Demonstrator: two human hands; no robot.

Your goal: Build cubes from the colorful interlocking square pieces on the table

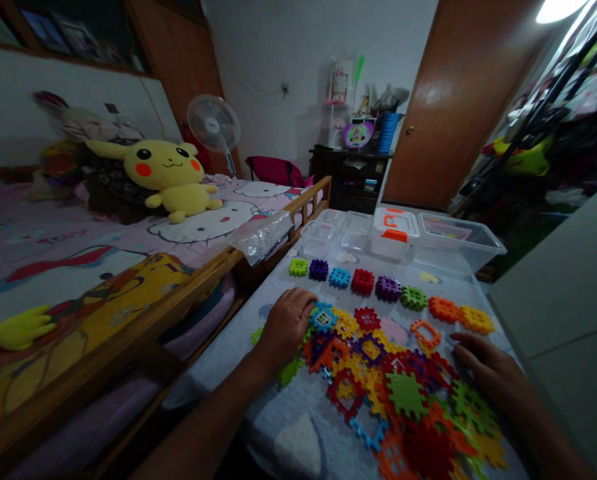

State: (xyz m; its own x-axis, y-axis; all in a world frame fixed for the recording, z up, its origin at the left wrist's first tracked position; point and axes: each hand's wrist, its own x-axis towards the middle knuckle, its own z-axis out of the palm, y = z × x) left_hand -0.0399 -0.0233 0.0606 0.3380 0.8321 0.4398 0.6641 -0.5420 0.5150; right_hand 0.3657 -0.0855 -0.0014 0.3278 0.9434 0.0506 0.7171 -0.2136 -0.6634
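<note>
A pile of flat, toothed plastic building tiles (378, 380) in several colours lies on a small cloth-covered table (288, 427). Behind the pile stands a row of small assembled cubes (362, 281), green, purple, blue, red, orange and yellow. My left hand (285, 325) rests on the pile's left edge, fingers curled over a blue tile (323, 317). My right hand (483, 363) lies flat on the right side of the pile, fingers stretched out towards an orange tile (425, 331).
Clear plastic boxes (458, 243) and a white case with an orange handle (395, 232) stand at the table's far edge. A wooden-framed bed (178, 293) with a yellow plush toy (171, 175) runs along the left. A fan (214, 123), dresser (351, 177) and door (453, 100) are behind.
</note>
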